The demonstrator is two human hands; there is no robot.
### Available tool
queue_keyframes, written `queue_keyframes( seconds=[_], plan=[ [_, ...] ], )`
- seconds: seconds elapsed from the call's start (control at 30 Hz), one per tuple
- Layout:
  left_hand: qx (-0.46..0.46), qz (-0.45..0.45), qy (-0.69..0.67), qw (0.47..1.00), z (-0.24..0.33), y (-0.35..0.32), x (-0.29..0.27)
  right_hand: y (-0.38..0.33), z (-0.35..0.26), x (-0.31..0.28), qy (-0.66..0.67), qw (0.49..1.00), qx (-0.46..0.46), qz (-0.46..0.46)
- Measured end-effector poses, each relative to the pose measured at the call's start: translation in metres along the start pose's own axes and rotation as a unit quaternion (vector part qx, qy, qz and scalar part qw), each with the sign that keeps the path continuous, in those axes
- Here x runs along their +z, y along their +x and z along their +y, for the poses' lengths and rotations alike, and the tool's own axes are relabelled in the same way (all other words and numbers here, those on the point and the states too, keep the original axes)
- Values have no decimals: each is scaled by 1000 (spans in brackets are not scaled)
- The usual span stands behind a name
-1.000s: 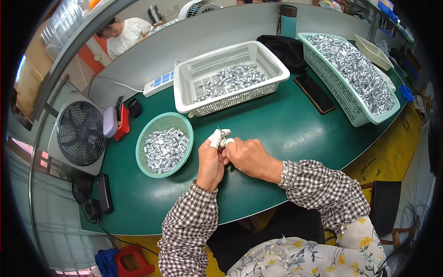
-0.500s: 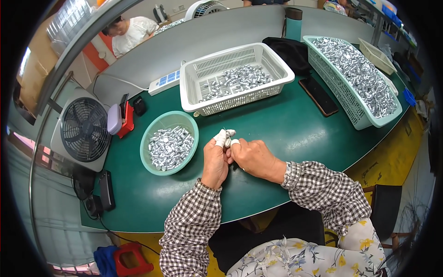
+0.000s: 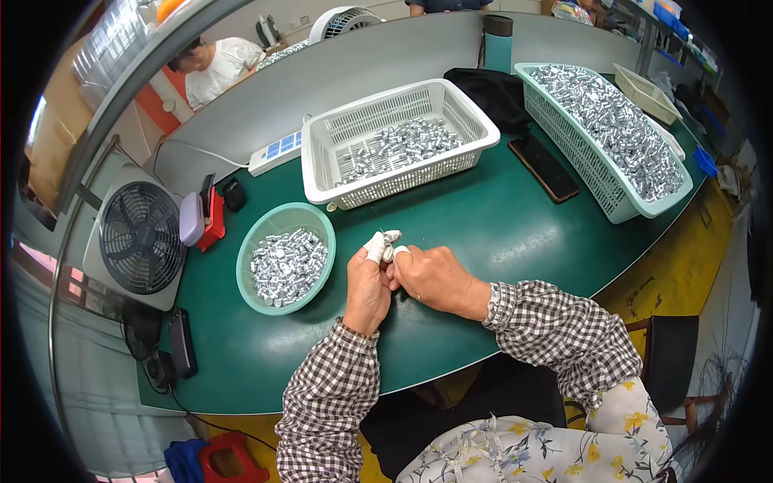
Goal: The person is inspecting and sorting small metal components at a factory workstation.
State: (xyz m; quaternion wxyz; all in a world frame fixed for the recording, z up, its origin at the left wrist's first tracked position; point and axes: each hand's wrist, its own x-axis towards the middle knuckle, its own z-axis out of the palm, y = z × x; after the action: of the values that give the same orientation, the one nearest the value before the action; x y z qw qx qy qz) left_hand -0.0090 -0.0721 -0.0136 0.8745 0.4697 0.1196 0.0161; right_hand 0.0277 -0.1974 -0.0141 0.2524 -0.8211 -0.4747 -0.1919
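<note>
Both hands meet over the middle of the green bench (image 3: 499, 225): the left hand (image 3: 366, 286) and the right hand (image 3: 431, 278) are pressed together, fingertips wrapped in white tape, pinching one small silvery part (image 3: 389, 251) between them. Which hand carries the grip I cannot tell; the part is nearly hidden by the fingers.

Just left of the hands sits a round teal bowl (image 3: 266, 229) with a heap of the same silvery pieces. Straight beyond the hands stands a white slotted basket (image 3: 475, 149), partly filled. Off to the right runs a long teal basket (image 3: 620, 209), piled high. Between the two baskets lies a dark flat phone (image 3: 543, 167), and behind it a black bundle of cloth (image 3: 491, 92) and a teal flask (image 3: 498, 44).

At the left edge there's a grey fan (image 3: 141, 237), a red and lilac gadget (image 3: 201, 219) beside it, and a white power strip (image 3: 275, 151) with blue switches near the grey partition (image 3: 322, 72). Another person (image 3: 213, 64) in white sits beyond that partition. Yellow floor (image 3: 676, 266) shows on the right.
</note>
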Motion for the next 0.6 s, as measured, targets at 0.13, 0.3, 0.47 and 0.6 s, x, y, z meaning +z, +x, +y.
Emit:
queue_keyframes(
  seconds=[0.13, 0.3, 0.47, 0.6],
  plan=[
    [-22, -49, -26, 998, 2, -1, -6, 3, 4, 2, 115, 993, 14, 21],
    [-19, -48, -47, 998, 2, -1, -5, 6, 3, -3, 369, 924, 68, 66],
    [7, -57, -92, 994, -2, 1, -1, 7, 0, -14, 539, 812, 223, -1],
    [7, -63, -102, 993, 6, -1, -3, 8, -6, -14, 554, 790, 262, -13]
  ],
)
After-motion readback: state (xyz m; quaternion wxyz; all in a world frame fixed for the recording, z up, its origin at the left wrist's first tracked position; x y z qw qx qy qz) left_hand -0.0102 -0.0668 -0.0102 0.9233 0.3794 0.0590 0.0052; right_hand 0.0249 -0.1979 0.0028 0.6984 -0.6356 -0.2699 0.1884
